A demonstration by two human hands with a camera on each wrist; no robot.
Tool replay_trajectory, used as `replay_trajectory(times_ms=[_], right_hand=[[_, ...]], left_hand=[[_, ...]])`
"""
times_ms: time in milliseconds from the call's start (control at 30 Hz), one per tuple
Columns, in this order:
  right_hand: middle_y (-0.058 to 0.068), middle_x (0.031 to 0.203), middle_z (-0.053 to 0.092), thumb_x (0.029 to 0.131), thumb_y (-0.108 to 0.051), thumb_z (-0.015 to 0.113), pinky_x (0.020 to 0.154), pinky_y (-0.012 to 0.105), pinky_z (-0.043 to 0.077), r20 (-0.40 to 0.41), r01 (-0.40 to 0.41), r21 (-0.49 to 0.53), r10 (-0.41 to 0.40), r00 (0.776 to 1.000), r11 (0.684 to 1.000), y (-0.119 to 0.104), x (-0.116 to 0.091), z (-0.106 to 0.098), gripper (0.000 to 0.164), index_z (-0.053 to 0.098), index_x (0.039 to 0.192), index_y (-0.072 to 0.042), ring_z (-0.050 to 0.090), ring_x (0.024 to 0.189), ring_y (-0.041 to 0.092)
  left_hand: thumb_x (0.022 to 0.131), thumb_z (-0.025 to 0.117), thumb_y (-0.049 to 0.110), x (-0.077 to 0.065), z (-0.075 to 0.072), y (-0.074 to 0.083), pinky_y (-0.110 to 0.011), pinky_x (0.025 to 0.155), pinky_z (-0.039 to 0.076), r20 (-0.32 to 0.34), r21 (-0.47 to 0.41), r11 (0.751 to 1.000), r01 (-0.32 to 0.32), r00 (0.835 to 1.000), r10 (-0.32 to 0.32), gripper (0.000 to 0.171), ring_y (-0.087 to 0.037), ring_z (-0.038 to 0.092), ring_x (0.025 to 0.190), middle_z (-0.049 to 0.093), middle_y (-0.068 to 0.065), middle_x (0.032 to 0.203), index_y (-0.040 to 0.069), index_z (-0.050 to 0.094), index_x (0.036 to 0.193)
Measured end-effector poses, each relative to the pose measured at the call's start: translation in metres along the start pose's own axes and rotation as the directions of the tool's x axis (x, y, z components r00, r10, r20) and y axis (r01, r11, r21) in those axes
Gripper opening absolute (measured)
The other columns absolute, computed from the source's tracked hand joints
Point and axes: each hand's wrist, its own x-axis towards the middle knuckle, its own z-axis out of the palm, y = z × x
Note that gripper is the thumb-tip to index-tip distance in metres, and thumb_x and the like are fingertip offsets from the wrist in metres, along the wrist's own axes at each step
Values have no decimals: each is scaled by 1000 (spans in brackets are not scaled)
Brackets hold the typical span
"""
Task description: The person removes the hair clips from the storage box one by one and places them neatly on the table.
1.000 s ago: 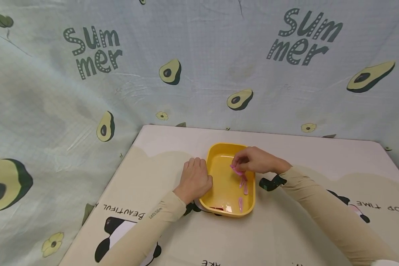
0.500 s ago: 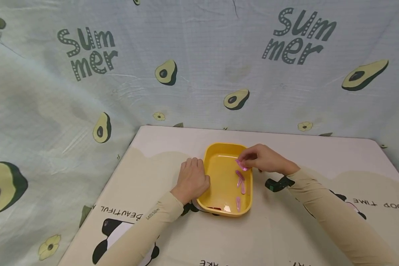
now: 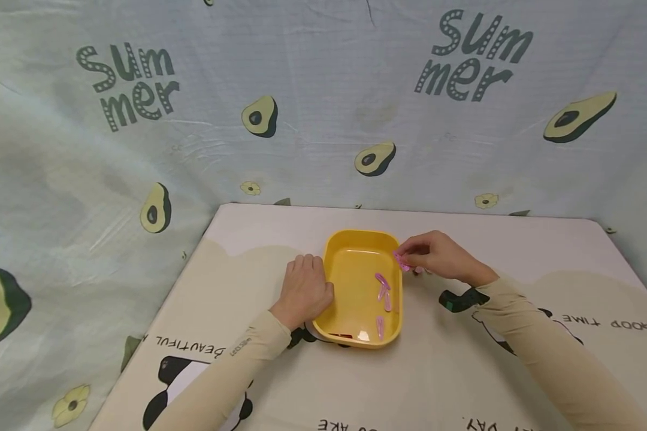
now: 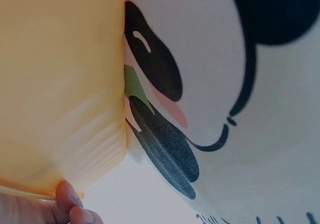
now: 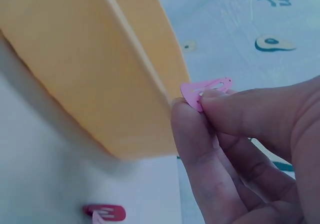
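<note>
A yellow tray point(image 3: 350, 299) stands on the table, with several pink hair clips point(image 3: 380, 327) lying along its right side. A red hair clip point(image 3: 341, 335) lies at its near end. My left hand point(image 3: 304, 288) grips the tray's left rim; in the left wrist view its fingertips point(image 4: 67, 196) bend at the edge. Between thumb and forefinger, my right hand point(image 3: 437, 256) pinches a pink snap hair clip point(image 5: 192, 94), close to the tray's right rim. On the table outside the tray, the right wrist view shows a dark red hair clip point(image 5: 111, 212) overlapped by a pink one point(image 5: 98, 218).
The table point(image 3: 280, 239) has a printed cover with cartoon pandas and lettering. A hanging cloth point(image 3: 313, 167) with avocado prints borders its back and left sides. A black device point(image 3: 458, 300) sits at the right wrist.
My right hand has moved right with the pink hair clip, from over the tray's inside to its right rim. My left hand keeps its grip on the left rim.
</note>
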Motion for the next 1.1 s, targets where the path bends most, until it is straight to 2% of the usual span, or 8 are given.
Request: replay_trajectory(times_ms=[167,367,500,767,867,1100], right_hand=[[9,94,76,98,-17,67,73,34,59,-53,-17,-2,17,998,1000,8,-3,-4,23,76,118,-8,68,86,34],[8,113,77,99,-19,66,90,37,59,-120,-49,-56,42,992,997,16,-7,-8,27,75,122,-9,69,99,22],[10,117,76,100,-20,65,96,43,58,-145,-72,-55,64,987,996,22,-9,-8,28,74,124,-9,68,103,23],[14,124,74,101,-22,64,99,48,57,-187,-116,-52,104,977,992,36,-14,-8,31,72,128,-8,67,107,26],[16,126,73,101,-21,63,97,45,58,-201,-128,-46,116,973,991,41,-16,-8,32,71,128,-6,68,106,26],[18,125,73,100,-24,66,86,26,56,-217,-158,-29,148,965,987,53,-17,-5,32,72,126,-6,67,105,26]], left_hand=[[92,55,21,0,-1,-3,-37,76,35,-7,2,1000,8,1000,-8,18,-25,37,77,43,-8,79,3,52,90],[92,54,21,0,-1,-5,-38,77,35,-9,7,1000,9,1000,-9,18,-25,38,78,44,-9,80,2,52,91],[92,54,21,0,0,-6,-38,77,35,-13,4,1000,9,1000,-9,18,-25,38,78,44,-9,80,3,52,90],[91,54,20,0,1,-5,-37,75,33,-16,-14,1000,7,1000,-7,18,-25,37,77,44,-8,79,3,52,89],[91,53,20,0,2,-4,-36,75,32,-12,-22,1000,7,1000,-8,17,-25,37,77,43,-8,79,3,51,89],[91,53,20,0,2,-2,-36,75,31,-22,-29,1000,1,1000,-2,16,-25,36,77,42,-8,79,3,51,88]])
